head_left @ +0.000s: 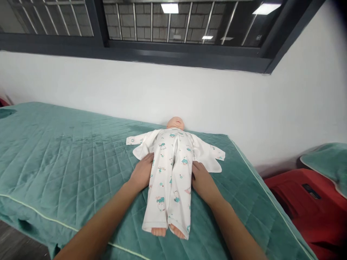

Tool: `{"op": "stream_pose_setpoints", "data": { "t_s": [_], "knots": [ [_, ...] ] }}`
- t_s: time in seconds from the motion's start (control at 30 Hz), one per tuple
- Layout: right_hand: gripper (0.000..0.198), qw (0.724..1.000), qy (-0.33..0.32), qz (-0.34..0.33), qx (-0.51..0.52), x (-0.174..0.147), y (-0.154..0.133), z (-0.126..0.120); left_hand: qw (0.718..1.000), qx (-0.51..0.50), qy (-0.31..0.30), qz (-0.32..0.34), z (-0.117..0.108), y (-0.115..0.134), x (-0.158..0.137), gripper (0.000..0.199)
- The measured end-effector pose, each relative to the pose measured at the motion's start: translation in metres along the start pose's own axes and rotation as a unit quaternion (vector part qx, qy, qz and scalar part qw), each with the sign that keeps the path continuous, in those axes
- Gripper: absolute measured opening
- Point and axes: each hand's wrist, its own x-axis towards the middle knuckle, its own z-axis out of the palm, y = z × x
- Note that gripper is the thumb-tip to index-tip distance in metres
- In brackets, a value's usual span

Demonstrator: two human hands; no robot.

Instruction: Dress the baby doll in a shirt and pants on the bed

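Observation:
A baby doll (175,122) lies on its back on the green quilted cover, its head toward the wall. White baby pants (169,177) with teal cartoon prints run from its chest down its legs; its toes (158,232) stick out of the cuffs. Beneath the pants spreads a matching white long-sleeved top (204,150), its sleeves out to both sides and its front panels folded outward. My left hand (142,172) is closed at the left side edge of the pants. At the right edge, my right hand (204,182) has its fingers curled against the cloth. Both sets of fingertips are partly hidden.
The green quilted cover (81,155) drapes over the bed-like surface, which meets a white wall (108,90) behind the doll. A dark-framed window (173,54) with metal bars is above. Red plastic chairs or stools (303,206) stand at the right, with green cloth (328,162) over them.

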Motion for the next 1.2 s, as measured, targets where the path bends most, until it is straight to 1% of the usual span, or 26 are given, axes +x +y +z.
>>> {"op": "stream_pose_setpoints", "data": {
  "t_s": [0.03,0.1,0.2,0.27,0.4,0.5,0.6,0.73,0.8,0.87,0.97,1.03,1.1,1.2],
  "knots": [
    [0.032,1.0,0.001,0.005,-0.002,0.0,0.0,0.002,1.0,-0.01,-0.012,0.016,0.0,0.0,0.003,0.033],
    [0.03,1.0,-0.004,0.009,-0.008,0.002,-0.001,0.003,0.998,-0.028,-0.045,0.022,0.0,0.001,0.007,0.029],
    [0.034,1.0,-0.011,0.001,-0.006,0.006,-0.002,0.002,0.995,-0.046,-0.093,0.001,0.0,0.002,0.013,0.022],
    [0.036,1.0,-0.017,-0.003,0.011,0.007,-0.002,0.0,0.993,-0.053,-0.104,-0.007,0.0,0.003,0.017,0.022],
    [0.032,0.996,-0.043,-0.019,0.071,0.004,-0.003,-0.008,0.994,-0.067,-0.089,-0.006,0.0,0.004,0.019,0.024],
    [0.028,0.994,-0.051,-0.022,0.092,0.001,-0.002,-0.01,0.995,-0.065,-0.081,-0.009,-0.003,0.006,0.018,0.026],
    [0.027,0.994,-0.043,-0.027,0.092,-0.001,0.001,-0.008,0.997,-0.034,-0.069,-0.014,-0.003,0.006,0.018,0.022],
    [0.03,0.994,-0.031,-0.025,0.099,-0.001,0.003,-0.006,0.999,0.025,-0.03,-0.001,-0.001,0.003,0.017,0.021],
    [0.03,0.994,-0.035,-0.021,0.099,-0.002,0.002,-0.007,0.998,0.055,-0.02,0.013,-0.002,0.001,0.012,0.02],
    [0.029,0.994,-0.039,-0.02,0.095,-0.003,0.002,-0.009,0.996,0.072,-0.018,0.046,-0.004,-0.001,0.004,0.019],
    [0.03,0.996,-0.029,-0.023,0.084,-0.007,0.0,-0.013,0.993,0.061,-0.003,0.106,-0.009,-0.004,-0.014,0.019],
    [0.027,0.997,-0.023,-0.024,0.074,-0.01,-0.002,-0.016,0.992,0.052,0.011,0.118,-0.011,-0.006,-0.023,0.021],
    [0.023,0.996,-0.03,-0.031,0.078,-0.013,-0.002,-0.017,0.992,0.051,0.002,0.118,-0.012,-0.007,-0.027,0.023],
    [0.027,0.99,-0.053,-0.055,0.119,-0.014,-0.001,-0.017,0.99,0.037,-0.048,0.127,-0.011,-0.007,-0.026,0.025]
  ]
}}
